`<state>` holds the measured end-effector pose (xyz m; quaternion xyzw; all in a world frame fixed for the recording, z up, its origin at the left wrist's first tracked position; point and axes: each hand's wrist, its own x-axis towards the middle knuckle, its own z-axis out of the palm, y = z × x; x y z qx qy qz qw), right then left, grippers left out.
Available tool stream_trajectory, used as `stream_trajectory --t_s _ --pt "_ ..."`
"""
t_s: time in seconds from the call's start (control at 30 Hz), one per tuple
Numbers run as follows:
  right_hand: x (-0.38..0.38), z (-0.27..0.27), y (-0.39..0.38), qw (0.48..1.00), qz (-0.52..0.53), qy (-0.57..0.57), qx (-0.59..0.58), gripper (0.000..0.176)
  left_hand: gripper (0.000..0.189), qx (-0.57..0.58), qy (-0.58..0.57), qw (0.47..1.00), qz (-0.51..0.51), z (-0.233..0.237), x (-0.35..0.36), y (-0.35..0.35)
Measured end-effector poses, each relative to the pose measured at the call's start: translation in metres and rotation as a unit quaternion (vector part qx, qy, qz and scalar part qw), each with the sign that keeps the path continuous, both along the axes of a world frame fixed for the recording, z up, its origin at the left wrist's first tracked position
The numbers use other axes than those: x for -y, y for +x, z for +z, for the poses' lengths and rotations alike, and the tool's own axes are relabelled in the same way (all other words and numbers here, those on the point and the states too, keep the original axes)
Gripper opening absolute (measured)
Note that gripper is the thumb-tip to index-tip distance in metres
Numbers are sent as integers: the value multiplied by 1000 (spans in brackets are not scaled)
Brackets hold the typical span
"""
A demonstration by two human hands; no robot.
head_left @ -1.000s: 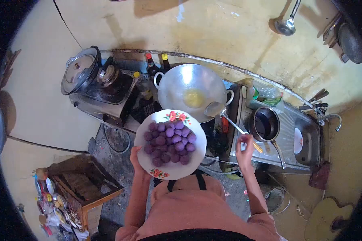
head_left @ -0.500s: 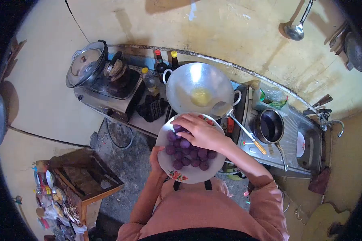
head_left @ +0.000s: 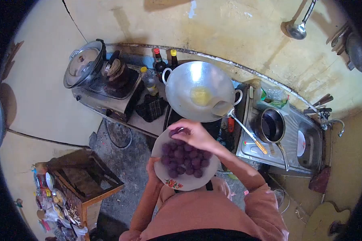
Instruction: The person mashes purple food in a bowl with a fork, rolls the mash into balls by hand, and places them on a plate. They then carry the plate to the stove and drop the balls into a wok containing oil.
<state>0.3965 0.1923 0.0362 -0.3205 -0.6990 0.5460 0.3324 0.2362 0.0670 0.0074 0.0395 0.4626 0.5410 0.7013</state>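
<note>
A white plate (head_left: 211, 170) with a floral pattern is tilted in front of my body, its left rim gripped by my left hand (head_left: 153, 170). Several round purple balls (head_left: 185, 160) are heaped on it. Above the plate's far side, my right hand (head_left: 197, 136) is closed with a purple ball (head_left: 174, 132) at its fingertips; the fingers partly hide what they hold. Just beyond the plate stands a large silver wok (head_left: 179, 92) with a small pool of yellowish oil (head_left: 200, 96) at its bottom. A spatula (head_left: 247, 133) leans on the wok's right rim, handle outward.
Left on the counter are a lidded pot (head_left: 83, 64), a stove (head_left: 104, 96) and several bottles (head_left: 149, 80). To the right, a dark saucepan (head_left: 271, 125) sits on the steel sink's drainboard (head_left: 251, 146). A wooden cabinet (head_left: 102, 195) stands at lower left.
My right hand has lifted from the heap with a purple ball in its fingers. The plate, in my left hand, has moved slightly left and closer to my body.
</note>
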Motion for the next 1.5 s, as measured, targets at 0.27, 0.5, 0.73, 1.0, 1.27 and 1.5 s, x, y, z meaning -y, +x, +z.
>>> stream_trajectory --t_s 0.27,0.5,0.73,1.0,1.27,1.5 --pt "-72 -95 65 968 -159 7 194 23 50 -28 -1 997 73 4 15 -19" --pt "-71 -125 61 928 -184 92 310 18 56 -17 38 995 86 -13 20 -35" --pt "-29 -26 48 964 -199 97 148 20 56 -35 29 996 80 7 16 -26" --pt "14 4 -8 959 30 248 134 21 57 33 25 999 30 -10 12 -22" --pt "34 7 -44 946 133 215 202 31 54 38 50 997 48 6 10 -8" --pt "36 -4 -49 965 109 186 151 27 53 43 49 997 41 7 11 -9"
